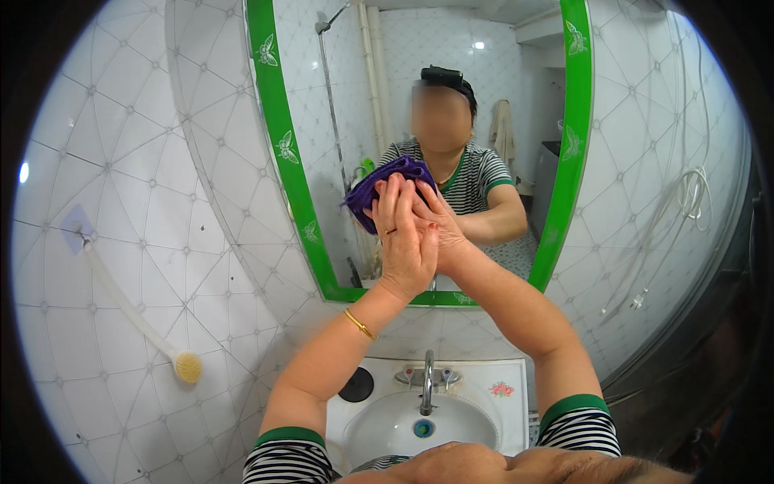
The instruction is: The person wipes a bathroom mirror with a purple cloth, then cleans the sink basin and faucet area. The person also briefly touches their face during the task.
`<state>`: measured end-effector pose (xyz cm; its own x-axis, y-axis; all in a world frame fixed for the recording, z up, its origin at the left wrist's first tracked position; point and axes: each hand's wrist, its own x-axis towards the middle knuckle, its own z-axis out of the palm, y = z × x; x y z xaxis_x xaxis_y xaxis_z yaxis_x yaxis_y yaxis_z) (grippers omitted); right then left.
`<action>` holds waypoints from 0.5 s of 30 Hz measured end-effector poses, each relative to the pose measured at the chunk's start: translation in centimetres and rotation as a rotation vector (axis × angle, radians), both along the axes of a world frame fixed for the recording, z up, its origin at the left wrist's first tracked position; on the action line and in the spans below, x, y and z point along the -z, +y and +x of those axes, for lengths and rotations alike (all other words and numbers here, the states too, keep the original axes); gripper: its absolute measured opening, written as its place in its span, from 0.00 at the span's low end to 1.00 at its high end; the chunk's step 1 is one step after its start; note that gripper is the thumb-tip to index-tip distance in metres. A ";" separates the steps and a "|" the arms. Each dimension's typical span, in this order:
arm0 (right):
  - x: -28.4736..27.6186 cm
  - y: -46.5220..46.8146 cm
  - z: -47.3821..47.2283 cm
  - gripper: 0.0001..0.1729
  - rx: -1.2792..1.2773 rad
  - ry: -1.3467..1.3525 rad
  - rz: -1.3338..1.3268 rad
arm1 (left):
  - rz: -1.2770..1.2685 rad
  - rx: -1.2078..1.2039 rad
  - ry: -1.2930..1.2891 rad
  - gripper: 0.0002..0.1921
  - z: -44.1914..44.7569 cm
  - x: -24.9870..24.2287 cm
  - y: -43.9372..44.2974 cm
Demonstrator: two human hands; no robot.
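Note:
A folded purple cloth [396,169] lies against the glass of the wall mirror [417,42], which has a green frame printed with white butterflies. My left hand [399,242], wearing a ring, overlaps my right hand [444,227], and the fingers of both press on the cloth. Part of the cloth is hidden under my fingers. A gold bangle [361,325] circles my left wrist. Behind the hands, the mirror reflects a person in a striped shirt.
Below my arms is a white washbasin [387,417] with a chrome faucet [428,381] and a round black object [357,385] on its ledge. A long-handled brush [188,367] hangs on the left tiled wall. White cable [692,193] hangs coiled at right, with a plug [639,299] lower down.

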<state>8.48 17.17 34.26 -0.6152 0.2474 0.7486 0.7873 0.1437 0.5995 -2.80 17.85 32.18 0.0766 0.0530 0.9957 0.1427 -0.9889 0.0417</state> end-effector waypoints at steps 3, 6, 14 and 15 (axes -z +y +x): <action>-0.8 -2.6 0.6 0.36 -0.196 0.029 -0.214 | -0.068 0.074 -0.021 0.33 -0.4 1.2 0.7; -4.7 -5.0 1.6 0.33 -0.487 0.076 -0.394 | -0.088 0.108 -0.061 0.32 -0.5 0.7 1.8; -11.0 -6.6 7.7 0.33 0.148 0.162 0.177 | 0.338 -0.525 0.009 0.33 -1.7 -14.3 7.8; -10.8 -6.3 7.7 0.34 0.186 0.140 0.182 | 0.316 -0.568 -0.033 0.33 -1.8 -16.3 8.3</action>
<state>16.21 10.85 45.04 -0.4598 0.2004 0.8651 0.8668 -0.1105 0.4862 -4.62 26.11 48.46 0.0918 -0.2196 0.9713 0.6510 -0.7249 -0.2255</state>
